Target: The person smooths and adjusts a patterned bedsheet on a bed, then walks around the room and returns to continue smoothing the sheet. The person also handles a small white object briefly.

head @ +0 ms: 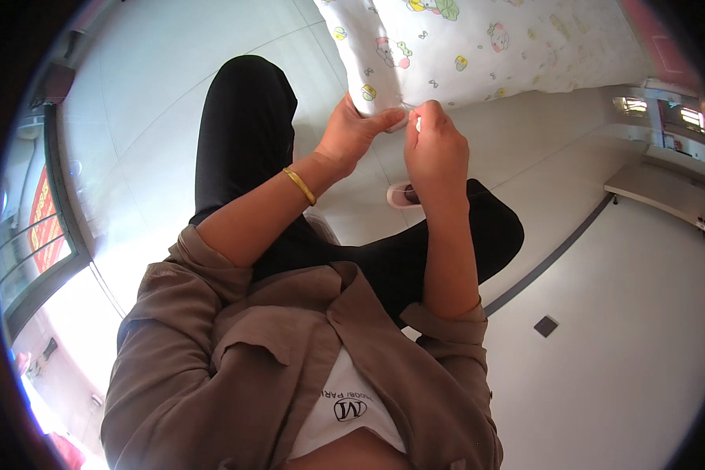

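A white fabric with a printed cartoon pattern spreads across the top of the head view, its near edge hanging towards me. At its near left corner my left hand grips the folded edge, thumb on top and fingers underneath. Right beside it, my right hand is closed, with thumb and forefinger pinched on a small white piece at the fabric's edge. What that piece is, I cannot tell. A gold-coloured bangle circles my left wrist.
Both knees in black trousers are bent below the fabric. A pink slipper rests on the pale tiled floor. A low bench-like surface stands at the right, and a dark-framed glass door at the left.
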Demonstrator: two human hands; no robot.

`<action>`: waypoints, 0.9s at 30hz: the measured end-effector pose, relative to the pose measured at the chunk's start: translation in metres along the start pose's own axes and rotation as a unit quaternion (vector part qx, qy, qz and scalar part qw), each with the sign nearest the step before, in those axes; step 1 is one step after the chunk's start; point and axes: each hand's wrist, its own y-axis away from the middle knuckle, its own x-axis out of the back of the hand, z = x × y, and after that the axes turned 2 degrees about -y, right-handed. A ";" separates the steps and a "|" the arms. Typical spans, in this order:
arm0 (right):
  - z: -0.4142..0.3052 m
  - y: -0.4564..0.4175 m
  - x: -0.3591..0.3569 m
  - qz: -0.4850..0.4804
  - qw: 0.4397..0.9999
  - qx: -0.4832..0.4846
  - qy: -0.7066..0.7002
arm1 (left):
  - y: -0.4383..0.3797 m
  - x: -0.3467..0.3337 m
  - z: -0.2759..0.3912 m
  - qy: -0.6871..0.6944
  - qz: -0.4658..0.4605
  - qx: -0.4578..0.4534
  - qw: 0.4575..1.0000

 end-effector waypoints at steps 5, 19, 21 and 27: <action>-0.014 -0.009 0.006 -0.044 0.998 -0.016 0.049 | 0.003 -0.002 0.003 -0.019 0.024 0.004 1.000; -0.029 -0.024 0.016 -0.100 0.987 -0.028 0.126 | 0.005 -0.001 0.001 0.042 0.025 0.003 0.999; -0.031 -0.023 0.020 -0.100 0.986 -0.034 0.129 | 0.004 -0.001 0.001 0.052 0.014 0.001 0.999; -0.015 -0.002 0.029 -0.039 0.995 -0.080 -0.035 | 0.004 0.000 -0.001 0.051 0.001 0.020 0.999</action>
